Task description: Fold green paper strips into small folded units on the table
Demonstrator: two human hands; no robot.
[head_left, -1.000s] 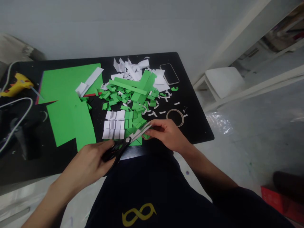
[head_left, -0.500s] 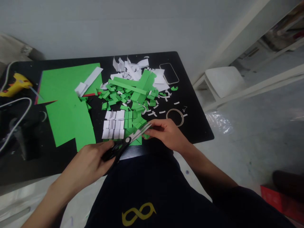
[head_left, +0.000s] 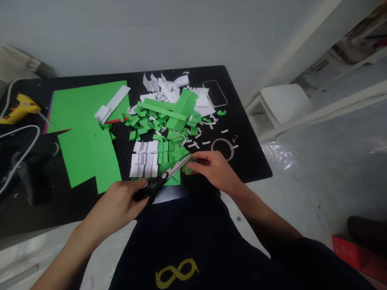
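Note:
My left hand (head_left: 121, 201) grips the black handles of a pair of scissors (head_left: 165, 177), whose blades point up and right and look closed together. My right hand (head_left: 211, 167) pinches a small green paper piece (head_left: 187, 170) right at the blade tips, near the front edge of the black table (head_left: 250, 161). Just behind the blades lie rows of small white squares (head_left: 145, 159) and green squares (head_left: 171, 151). A heap of cut green pieces (head_left: 157, 119) and white scraps (head_left: 166, 86) spreads further back.
A large green paper sheet (head_left: 84, 133) covers the table's left part. A yellow glue gun (head_left: 18, 108) with white cable lies at far left. A tape ring (head_left: 223, 147) and a phone (head_left: 214, 92) sit to the right. A white stool (head_left: 284, 102) stands beyond the table.
The scissor blades have closed from slightly apart. My right hand has shifted a little up and left with the green piece.

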